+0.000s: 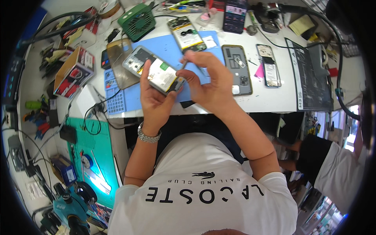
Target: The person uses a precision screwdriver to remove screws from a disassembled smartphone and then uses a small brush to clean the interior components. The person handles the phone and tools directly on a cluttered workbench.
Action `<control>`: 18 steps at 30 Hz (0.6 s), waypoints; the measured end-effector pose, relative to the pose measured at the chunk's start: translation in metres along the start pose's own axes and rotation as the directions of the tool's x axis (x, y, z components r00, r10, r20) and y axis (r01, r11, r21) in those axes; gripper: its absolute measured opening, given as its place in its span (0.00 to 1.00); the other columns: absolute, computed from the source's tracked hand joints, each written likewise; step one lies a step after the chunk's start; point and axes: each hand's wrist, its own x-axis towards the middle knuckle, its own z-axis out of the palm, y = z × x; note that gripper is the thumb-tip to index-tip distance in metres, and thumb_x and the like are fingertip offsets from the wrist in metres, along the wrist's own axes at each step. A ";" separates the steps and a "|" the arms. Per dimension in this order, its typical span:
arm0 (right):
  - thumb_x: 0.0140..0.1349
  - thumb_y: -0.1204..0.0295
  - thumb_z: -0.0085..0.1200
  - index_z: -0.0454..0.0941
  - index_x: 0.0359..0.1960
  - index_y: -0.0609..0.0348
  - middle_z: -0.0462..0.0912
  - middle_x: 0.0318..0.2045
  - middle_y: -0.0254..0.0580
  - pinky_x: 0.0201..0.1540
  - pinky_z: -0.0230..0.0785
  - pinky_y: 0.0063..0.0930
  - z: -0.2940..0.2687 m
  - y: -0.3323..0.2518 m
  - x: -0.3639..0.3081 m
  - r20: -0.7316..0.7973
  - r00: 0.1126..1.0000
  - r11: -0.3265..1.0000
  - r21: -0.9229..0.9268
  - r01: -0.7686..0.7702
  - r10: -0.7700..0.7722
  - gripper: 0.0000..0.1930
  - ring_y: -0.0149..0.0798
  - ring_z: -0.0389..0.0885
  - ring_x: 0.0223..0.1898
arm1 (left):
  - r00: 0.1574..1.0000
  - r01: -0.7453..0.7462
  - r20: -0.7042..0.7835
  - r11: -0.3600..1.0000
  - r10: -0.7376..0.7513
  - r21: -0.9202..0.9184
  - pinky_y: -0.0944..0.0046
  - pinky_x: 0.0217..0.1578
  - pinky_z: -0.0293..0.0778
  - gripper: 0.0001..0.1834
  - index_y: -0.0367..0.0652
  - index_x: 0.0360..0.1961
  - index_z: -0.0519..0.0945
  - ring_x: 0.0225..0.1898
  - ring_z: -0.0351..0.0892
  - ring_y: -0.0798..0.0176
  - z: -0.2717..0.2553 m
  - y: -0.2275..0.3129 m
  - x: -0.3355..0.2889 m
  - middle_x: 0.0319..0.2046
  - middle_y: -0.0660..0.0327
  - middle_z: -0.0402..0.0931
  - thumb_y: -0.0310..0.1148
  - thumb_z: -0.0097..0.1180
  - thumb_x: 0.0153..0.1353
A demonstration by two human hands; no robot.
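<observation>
Opening the phone is judged complete, its battery being exposed; closing is judged outstanding. Above the blue mat, it is gripped by the left hand; the right hand is curled beside its near end, whether anything is pinched being indeterminable.

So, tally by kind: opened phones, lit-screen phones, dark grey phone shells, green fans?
Opened phones: 3 (held phone in left hand, upper phone, right-side phone)
Lit-screen phone: 1
Dark grey phone shell: 1
Green fan: 1
Total: 6
</observation>
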 end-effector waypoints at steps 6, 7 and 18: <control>0.57 0.89 0.63 0.78 0.49 0.62 0.84 0.36 0.45 0.45 0.84 0.33 0.006 0.007 -0.002 -0.036 0.999 0.999 0.044 -0.014 0.016 0.19 0.47 0.90 0.45 | 1.000 -0.009 0.026 1.000 0.010 -0.026 0.47 0.67 0.76 0.54 0.46 0.83 0.40 0.72 0.67 0.52 0.000 -0.002 0.003 0.73 0.48 0.60 0.08 0.54 0.62; 0.57 0.89 0.63 0.78 0.49 0.62 0.84 0.38 0.47 0.46 0.85 0.33 0.007 0.007 0.001 -0.039 0.999 0.999 0.034 -0.016 0.017 0.19 0.50 0.89 0.45 | 1.000 -0.008 0.020 1.000 0.008 -0.028 0.47 0.68 0.75 0.54 0.46 0.83 0.40 0.72 0.67 0.52 0.001 -0.003 0.002 0.73 0.48 0.60 0.08 0.54 0.62; 0.58 0.87 0.66 0.77 0.49 0.65 0.80 0.34 0.49 0.36 0.83 0.34 0.007 0.008 0.005 -0.067 0.997 0.999 0.026 0.040 -0.038 0.18 0.47 0.89 0.36 | 1.000 -0.001 0.002 0.999 0.001 0.034 0.48 0.67 0.76 0.55 0.45 0.83 0.40 0.73 0.65 0.52 0.003 -0.002 0.002 0.74 0.48 0.58 0.06 0.52 0.60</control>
